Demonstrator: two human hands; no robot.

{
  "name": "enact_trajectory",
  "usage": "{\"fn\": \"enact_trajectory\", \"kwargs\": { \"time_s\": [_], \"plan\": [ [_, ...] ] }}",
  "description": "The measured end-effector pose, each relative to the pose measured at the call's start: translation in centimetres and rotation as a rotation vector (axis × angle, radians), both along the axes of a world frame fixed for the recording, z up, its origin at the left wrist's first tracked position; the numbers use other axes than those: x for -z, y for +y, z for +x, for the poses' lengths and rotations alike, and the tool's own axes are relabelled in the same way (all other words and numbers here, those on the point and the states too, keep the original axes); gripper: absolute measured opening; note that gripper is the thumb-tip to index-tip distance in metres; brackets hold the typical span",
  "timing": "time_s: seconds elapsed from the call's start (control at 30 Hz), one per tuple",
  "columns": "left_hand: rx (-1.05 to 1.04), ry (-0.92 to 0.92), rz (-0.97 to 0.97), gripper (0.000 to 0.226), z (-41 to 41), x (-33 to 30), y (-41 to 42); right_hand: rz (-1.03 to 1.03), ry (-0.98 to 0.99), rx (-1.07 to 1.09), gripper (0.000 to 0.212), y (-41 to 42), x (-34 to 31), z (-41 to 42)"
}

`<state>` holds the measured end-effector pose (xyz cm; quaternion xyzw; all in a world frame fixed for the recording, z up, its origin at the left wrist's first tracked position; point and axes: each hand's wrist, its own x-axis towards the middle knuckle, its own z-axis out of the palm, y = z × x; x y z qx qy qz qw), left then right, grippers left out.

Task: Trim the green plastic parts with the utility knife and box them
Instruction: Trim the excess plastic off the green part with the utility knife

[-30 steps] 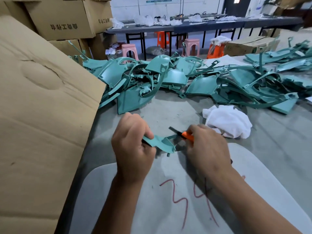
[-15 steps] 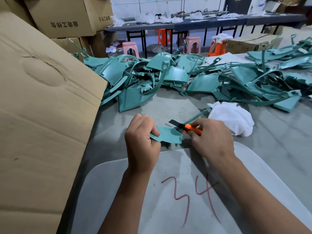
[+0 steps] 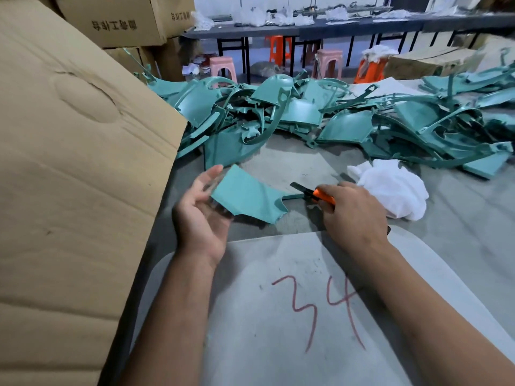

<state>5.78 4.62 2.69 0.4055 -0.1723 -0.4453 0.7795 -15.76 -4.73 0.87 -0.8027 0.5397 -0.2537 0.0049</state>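
Green part [image 3: 248,195] is carried on the relaxed, uncurled left hand [image 3: 202,210], long axis slanting toward the cardboard box [image 3: 78,162] at left. Utility knife [image 3: 313,193] is clenched in the right hand [image 3: 352,211].

Two forearms enter frame from 6 o'clock, both bare to the lower edge; no sleeve, cuff or glove visible. Left hand [image 3: 202,215] and right hand [image 3: 352,215] bare, no rings, watch or wristband seen. Left-hand fingers motion-blurred; nails cannot be made out.
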Motion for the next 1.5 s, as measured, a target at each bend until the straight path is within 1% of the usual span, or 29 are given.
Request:
{"fn": "enact_trajectory", "kwargs": {
  "time_s": [0.03,0.07,0.13,0.2,0.23,0.27,0.33,0.43,0.57,0.63,0.7,0.73,0.8,0.83,0.87,0.93,1.0,1.07,1.17,1.27,1.4,1.5],
  "plan": [
    [0.024,0.000,0.087,0.036,0.6,0.3,0.0,-0.003,0.007,-0.025,0.023,0.0,0.0,0.0],
    [0.053,-0.063,0.171,0.037,1.2,0.7,-0.1,-0.007,0.013,-0.051,0.025,0.1,-0.1,-0.1],
    [0.118,-0.246,0.296,0.036,2.1,1.5,-0.3,-0.017,0.024,-0.118,0.028,0.3,-0.2,-0.1],
    [0.207,-0.380,0.337,0.046,2.7,1.7,-0.2,-0.014,0.031,-0.180,0.029,0.3,-0.3,-0.3],
    [0.254,-0.406,0.339,0.051,2.9,1.6,-0.1,-0.007,0.027,-0.195,0.028,0.3,-0.3,-0.3],
    [0.291,-0.424,0.341,0.053,3.1,1.4,0.0,-0.006,0.024,-0.188,0.024,0.2,-0.2,-0.3],
    [0.321,-0.457,0.344,0.057,3.1,1.4,0.3,-0.003,0.038,-0.097,0.015,-0.1,0.0,-0.4],
    [0.301,-0.442,0.341,0.060,2.2,1.2,0.2,0.021,0.013,0.039,0.015,-0.5,0.2,-0.8],
    [0.257,-0.413,0.326,0.062,0.7,0.7,-0.2,-0.032,-0.068,0.043,0.019,-0.3,0.1,-1.1],
    [0.213,-0.435,0.357,0.062,0.4,0.6,-0.1,-0.084,-0.142,0.021,0.015,-0.2,0.0,-1.2],
    [0.191,-0.444,0.373,0.063,0.3,0.5,0.2,-0.130,-0.176,0.087,0.010,-0.7,0.0,-1.4],
    [0.192,-0.441,0.370,0.063,0.3,0.4,0.3,-0.127,-0.165,0.136,0.013,-1.1,0.1,-1.7],
    [0.193,-0.438,0.366,0.062,0.2,0.2,0.4,-0.074,-0.098,0.195,0.037,-1.8,0.5,-2.0],
    [0.192,-0.441,0.372,0.060,0.2,0.2,0.4,-0.052,-0.058,0.195,0.046,-1.9,0.7,-2.1],
    [0.190,-0.444,0.381,0.055,0.2,0.1,0.4,-0.049,-0.039,0.191,0.049,-1.9,0.8,-2.1],
    [0.183,-0.446,0.397,0.041,0.1,-0.1,0.4,-0.094,-0.070,0.190,0.049,-1.9,0.8,-2.2],
    [0.191,-0.428,0.393,0.033,0.1,-0.4,0.5,-0.146,-0.116,0.205,0.045,-1.8,0.7,-2.1],
    [0.205,-0.418,0.373,0.033,-0.1,-0.8,0.7,-0.141,-0.108,0.216,0.044,-1.6,0.7,-1.8],
    [0.191,-0.430,0.371,0.035,-0.7,-1.3,0.7,-0.057,-0.027,0.232,0.043,-1.6,0.8,-1.6],
    [0.155,-0.425,0.383,0.036,-1.4,-1.4,0.6,-0.028,0.023,0.162,0.038,-1.0,0.6,-1.6],
    [0.141,-0.367,0.380,0.032,-1.7,-1.5,0.6,-0.068,0.004,0.033,0.028,0.3,0.1,-0.5],
    [0.137,-0.341,0.404,0.029,-1.5,-1.4,0.5,-0.084,-0.049,-0.175,0.033,1.5,-0.1,0.6]
  ]
}}
